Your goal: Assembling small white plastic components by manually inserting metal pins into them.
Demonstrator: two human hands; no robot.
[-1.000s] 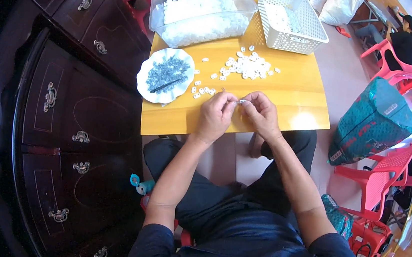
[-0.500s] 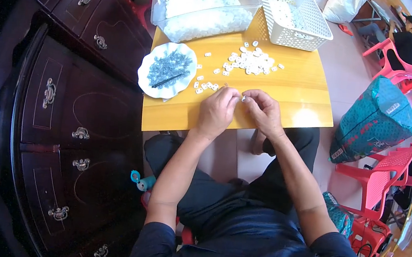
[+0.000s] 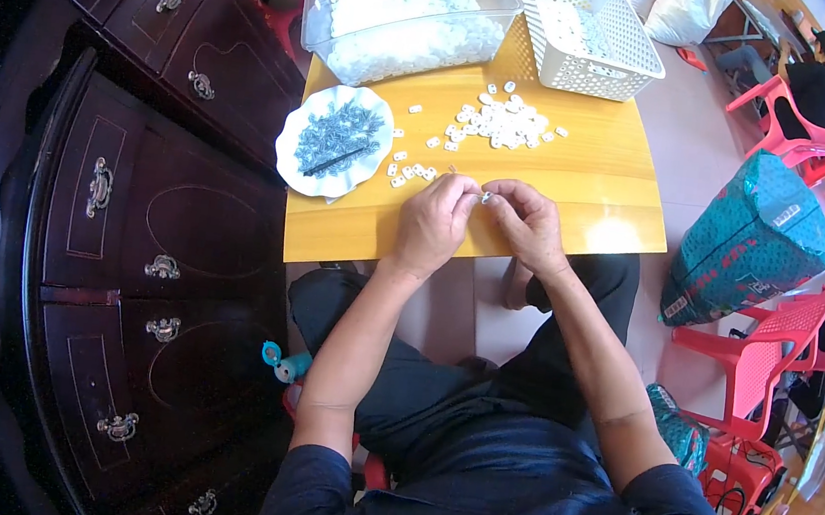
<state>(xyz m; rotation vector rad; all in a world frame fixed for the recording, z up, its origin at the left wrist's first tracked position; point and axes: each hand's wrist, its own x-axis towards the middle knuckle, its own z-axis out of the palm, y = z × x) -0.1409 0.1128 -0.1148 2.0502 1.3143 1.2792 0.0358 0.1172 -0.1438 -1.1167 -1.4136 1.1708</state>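
Both hands meet over the table's near side, fingertips close together. My right hand point(image 3: 534, 232) pinches a small white plastic piece point(image 3: 486, 198) between thumb and forefinger. Beside it my left hand point(image 3: 431, 227) is closed in a pinch at the piece; whatever its fingertips hold is too small to make out. Beyond the hands lies a loose pile of small white pieces with dark holes point(image 3: 507, 124), and a few more lie near my left hand. A white scalloped plate point(image 3: 288, 154) at the left carries many thin greyish pieces and a slim black stick point(image 3: 334, 161).
On the table's far side point(image 3: 630, 200) stand a clear plastic tub point(image 3: 410, 46) full of white pieces and a white perforated basket point(image 3: 602, 79). Dark wooden drawers point(image 3: 189, 184) rise at the left. At right are a teal bag point(image 3: 751, 243), pink chairs point(image 3: 758, 364) and other people.
My hands have hardly moved; the white piece at the fingertips has shifted very slightly left. Everything on the table lies as before.
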